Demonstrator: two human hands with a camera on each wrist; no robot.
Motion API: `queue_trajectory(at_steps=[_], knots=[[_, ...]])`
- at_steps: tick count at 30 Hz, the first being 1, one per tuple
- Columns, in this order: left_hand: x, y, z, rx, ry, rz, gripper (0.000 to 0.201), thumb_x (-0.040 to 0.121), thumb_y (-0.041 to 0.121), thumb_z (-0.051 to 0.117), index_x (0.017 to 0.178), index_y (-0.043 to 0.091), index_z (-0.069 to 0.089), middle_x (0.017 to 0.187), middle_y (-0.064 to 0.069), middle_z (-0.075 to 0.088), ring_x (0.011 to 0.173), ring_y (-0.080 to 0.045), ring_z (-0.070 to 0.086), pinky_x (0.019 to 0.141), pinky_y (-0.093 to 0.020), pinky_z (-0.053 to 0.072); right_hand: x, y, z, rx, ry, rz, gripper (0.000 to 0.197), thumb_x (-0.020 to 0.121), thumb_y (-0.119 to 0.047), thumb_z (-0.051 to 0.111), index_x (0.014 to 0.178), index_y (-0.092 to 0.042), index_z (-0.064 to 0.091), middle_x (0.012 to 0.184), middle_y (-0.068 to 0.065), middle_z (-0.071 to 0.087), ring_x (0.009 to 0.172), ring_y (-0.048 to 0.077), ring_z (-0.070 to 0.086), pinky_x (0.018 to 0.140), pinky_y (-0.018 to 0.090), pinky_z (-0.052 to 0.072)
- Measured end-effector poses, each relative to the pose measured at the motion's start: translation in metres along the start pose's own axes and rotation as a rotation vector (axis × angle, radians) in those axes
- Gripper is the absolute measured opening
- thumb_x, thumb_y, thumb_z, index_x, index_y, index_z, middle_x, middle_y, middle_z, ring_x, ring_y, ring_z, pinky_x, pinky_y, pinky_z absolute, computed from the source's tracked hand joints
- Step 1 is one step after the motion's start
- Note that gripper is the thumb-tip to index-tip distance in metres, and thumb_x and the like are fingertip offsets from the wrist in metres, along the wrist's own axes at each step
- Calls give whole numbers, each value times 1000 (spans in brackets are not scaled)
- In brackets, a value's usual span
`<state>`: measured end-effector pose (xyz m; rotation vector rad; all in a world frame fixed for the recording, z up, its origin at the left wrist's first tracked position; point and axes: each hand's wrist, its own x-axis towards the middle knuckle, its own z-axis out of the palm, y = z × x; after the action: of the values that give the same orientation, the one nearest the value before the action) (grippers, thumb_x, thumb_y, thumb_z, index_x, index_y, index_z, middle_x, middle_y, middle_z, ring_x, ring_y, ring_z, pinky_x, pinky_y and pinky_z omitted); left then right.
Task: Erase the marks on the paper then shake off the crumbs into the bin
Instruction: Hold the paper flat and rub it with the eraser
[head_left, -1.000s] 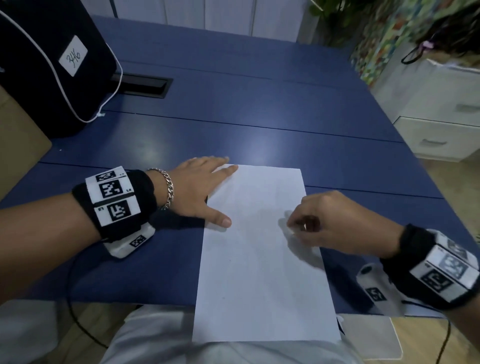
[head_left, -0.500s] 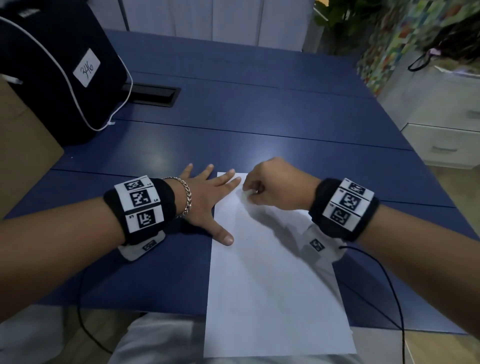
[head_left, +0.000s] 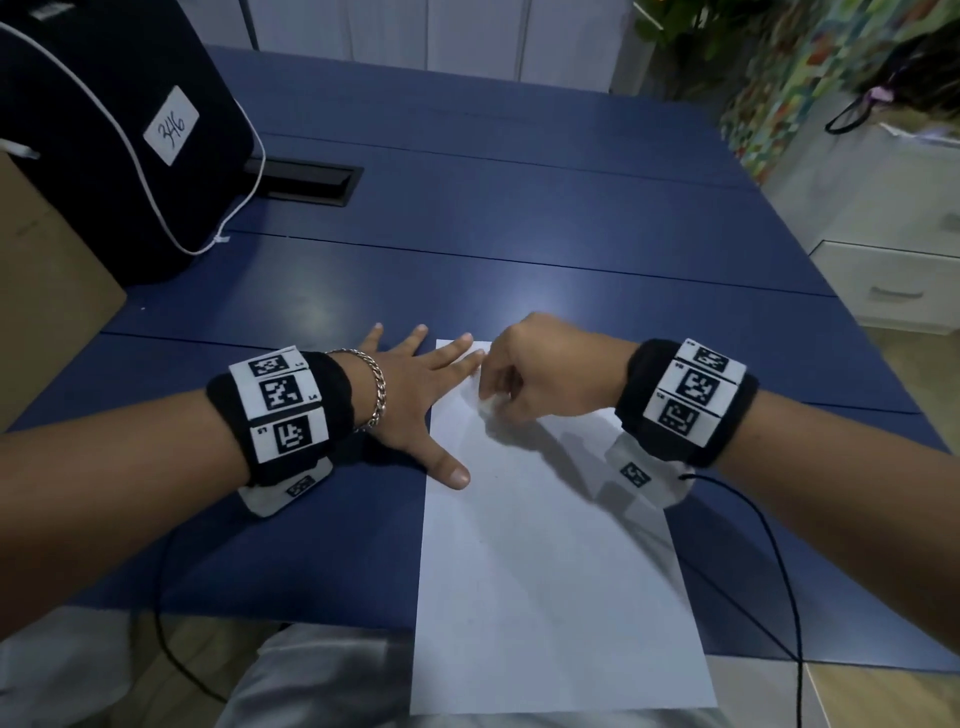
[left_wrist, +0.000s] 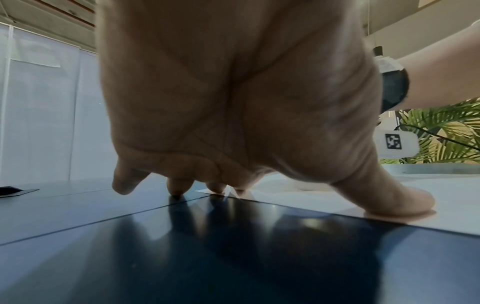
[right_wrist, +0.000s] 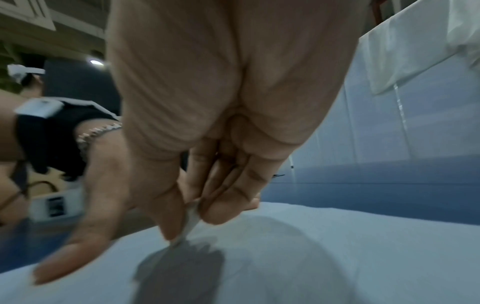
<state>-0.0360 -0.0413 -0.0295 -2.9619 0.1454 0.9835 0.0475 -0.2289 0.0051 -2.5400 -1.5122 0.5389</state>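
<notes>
A white sheet of paper (head_left: 550, 571) lies on the blue table (head_left: 519, 234), its near end hanging over the front edge. My left hand (head_left: 415, 384) lies flat with fingers spread, thumb and fingertips pressing the paper's (left_wrist: 389, 195) left edge and far-left corner. My right hand (head_left: 535, 374) is curled over the sheet's far-left part and pinches a small white eraser (head_left: 488, 405) against it. In the right wrist view the eraser (right_wrist: 191, 222) sits between thumb and fingers, its tip on the paper (right_wrist: 337, 246). I see no clear marks or bin.
A black bag (head_left: 104, 130) with a white cord and a label stands at the far left of the table, beside a cardboard box (head_left: 47, 291). A black cable slot (head_left: 306, 182) is set into the tabletop. White drawers (head_left: 893, 291) stand to the right.
My right hand moved from the paper's right edge across to its far-left corner, beside my left fingers, and now sits slightly nearer me there. The left hand has stayed pressed on the sheet.
</notes>
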Motion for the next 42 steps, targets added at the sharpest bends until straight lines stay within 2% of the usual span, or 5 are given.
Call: queue_trajectory(at_steps=[8, 26, 32, 37, 42], knots=[[-1, 1, -1, 0, 0, -1, 147, 52, 105, 56, 153, 46, -34, 161, 24, -39, 156, -29, -28, 120, -71, -11, 7, 9, -1, -28, 75, 36, 18, 77, -26, 76, 94, -20, 79, 82, -7, 75, 74, 15, 68, 75, 36, 60], [4, -3, 1, 15, 50, 10, 151, 47, 108, 52, 158, 42, -27, 164, 22, -35, 158, -30, -22, 121, -69, -9, -51, -1, -1, -43, 67, 37, 13, 82, -24, 74, 95, -25, 77, 84, -12, 71, 72, 8, 61, 62, 8, 39], [-1, 2, 5, 71, 187, 34, 139, 49, 112, 35, 155, 48, -30, 173, -4, 2, 160, -34, -1, 124, -66, -5, -107, 4, 9, -60, -22, 165, 12, 83, -28, 72, 95, -27, 75, 88, -13, 69, 79, 3, 62, 67, 15, 49], [-17, 8, 10, 99, 235, 53, 128, 50, 111, 21, 161, 49, 6, 136, -1, 27, 138, -29, 27, 126, -57, 6, -118, 23, 12, -39, 7, 262, 10, 84, -25, 72, 93, -29, 74, 88, -14, 66, 81, 5, 62, 65, 16, 48], [-32, 16, 8, 28, 306, 179, 90, 69, 94, 58, 139, 39, 45, 139, 8, 36, 126, -20, 44, 112, -33, 28, -116, 40, 2, -68, 11, 347, 17, 82, -25, 72, 98, -29, 76, 87, -15, 69, 82, 4, 64, 74, 31, 58]])
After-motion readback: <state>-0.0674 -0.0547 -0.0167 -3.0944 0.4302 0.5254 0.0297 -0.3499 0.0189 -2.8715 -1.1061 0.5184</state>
